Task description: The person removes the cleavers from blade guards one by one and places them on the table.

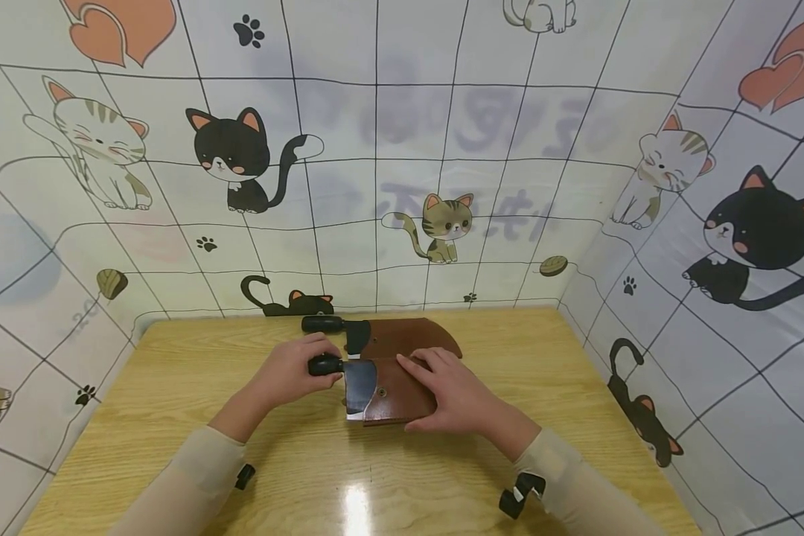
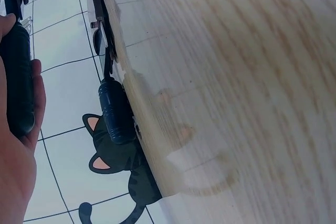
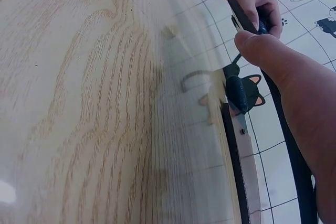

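My left hand grips the black handle of a cleaver, whose bare steel shows between the handle and a brown leather sheath. At the sheath's other end my right hand holds it, thumb on the near face; the fingers behind it are mostly hidden. In the right wrist view the held cleaver appears edge-on, raised off the table. Beyond it a second knife lies on the tabletop, with a black handle and a brown sheath rounded at the right end.
The wooden table reflects light near its front edge. A wall covering with cat drawings and grid lines rises behind the table and along both sides. Dark straps sit at the wrists.
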A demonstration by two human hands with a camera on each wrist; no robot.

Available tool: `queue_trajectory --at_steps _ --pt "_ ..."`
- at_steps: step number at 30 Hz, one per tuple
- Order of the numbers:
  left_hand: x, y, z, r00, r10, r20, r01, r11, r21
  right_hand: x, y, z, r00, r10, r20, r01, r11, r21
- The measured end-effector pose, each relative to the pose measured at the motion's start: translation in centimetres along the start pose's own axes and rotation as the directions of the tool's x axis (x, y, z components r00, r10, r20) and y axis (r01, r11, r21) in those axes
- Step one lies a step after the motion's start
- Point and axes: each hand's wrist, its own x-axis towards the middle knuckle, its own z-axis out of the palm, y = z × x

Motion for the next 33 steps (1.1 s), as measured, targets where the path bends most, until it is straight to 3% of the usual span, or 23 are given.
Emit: queue_trajectory --at_steps 19,33 --pt "0.03 0.14 -0.28 1.000 -0.020 0.018 0.020 1.000 -0.016 -0.07 -0.30 -0.31 1.000 -0.005 -0.012 0.005 1.000 -0.005" --pt "0.12 0.17 -0.53 1.000 0.022 -0.009 -0.023 1.000 -0.011 -0.17 -0.25 -0.63 1.000 -0.020 -0.022 0.020 1.000 -0.004"
